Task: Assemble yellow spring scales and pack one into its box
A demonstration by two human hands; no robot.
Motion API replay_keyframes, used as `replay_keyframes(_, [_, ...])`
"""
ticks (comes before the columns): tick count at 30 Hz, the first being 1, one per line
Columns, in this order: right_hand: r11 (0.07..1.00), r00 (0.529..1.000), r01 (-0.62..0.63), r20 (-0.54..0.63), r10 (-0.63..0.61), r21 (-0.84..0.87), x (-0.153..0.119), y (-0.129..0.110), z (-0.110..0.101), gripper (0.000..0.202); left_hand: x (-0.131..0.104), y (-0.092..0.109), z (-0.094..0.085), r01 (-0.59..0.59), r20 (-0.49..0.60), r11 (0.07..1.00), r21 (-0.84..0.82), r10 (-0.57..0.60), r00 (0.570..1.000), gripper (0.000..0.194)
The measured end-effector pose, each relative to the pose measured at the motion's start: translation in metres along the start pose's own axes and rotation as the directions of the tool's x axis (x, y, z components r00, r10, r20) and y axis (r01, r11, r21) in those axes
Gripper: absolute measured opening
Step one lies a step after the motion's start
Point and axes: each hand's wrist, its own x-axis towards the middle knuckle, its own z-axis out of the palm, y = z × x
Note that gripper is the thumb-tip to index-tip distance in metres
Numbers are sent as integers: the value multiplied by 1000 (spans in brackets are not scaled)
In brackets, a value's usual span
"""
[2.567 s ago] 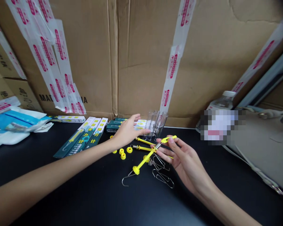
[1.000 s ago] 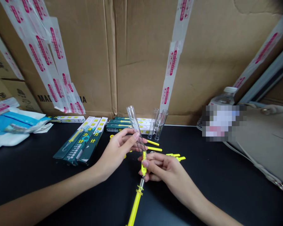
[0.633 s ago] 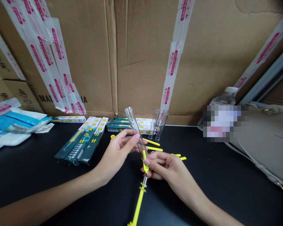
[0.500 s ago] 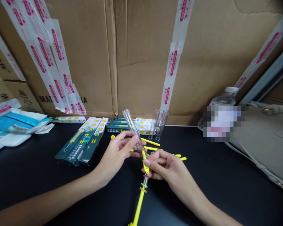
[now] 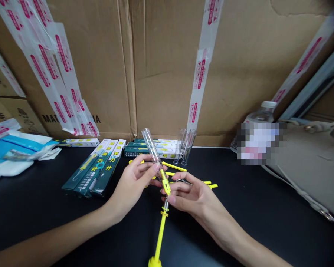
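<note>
My left hand is closed around a clear plastic tube, which leans up and to the left. My right hand pinches a yellow spring-scale rod near its silvery metal section. The rod's narrow yellow top sits inside the lower end of the tube. Its long shaft hangs down toward me, with a wide yellow cap at the bottom. Behind my hands lie several other yellow rods, partly hidden by my fingers.
Two clear tubes stand upright behind. Printed spring-scale boxes lie to the left, with more boxes at the back. A large carton walls off the far side. A bottle and a grey bag are right; blue packets are left.
The rod's yellow top has moved up and left and now reaches further into the tube. My right hand has slid down toward the metal section. The bottom cap has come into view.
</note>
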Motion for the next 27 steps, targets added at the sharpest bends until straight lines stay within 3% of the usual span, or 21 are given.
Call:
replay_keyframes(8, [997, 996, -73, -55, 76, 38, -1, 7, 1, 62, -13, 2, -2, 30, 20, 999, 14, -30, 999, 31])
replay_keyframes(17, [999, 996, 20, -87, -16, 38, 2, 8, 3, 60, -25, 1, 2, 95, 19, 995, -28, -94, 995, 35])
replay_keyframes(24, [995, 989, 93, -113, -95, -16, 5, 8, 2, 52, -29, 2, 1, 258, 52, 959, -120, -253, 966, 28])
replay_keyframes(27, [996, 990, 84, -114, -85, -20, 5, 7, 3, 51, -27, 3, 0, 246, 66, 959, -143, -238, 969, 26])
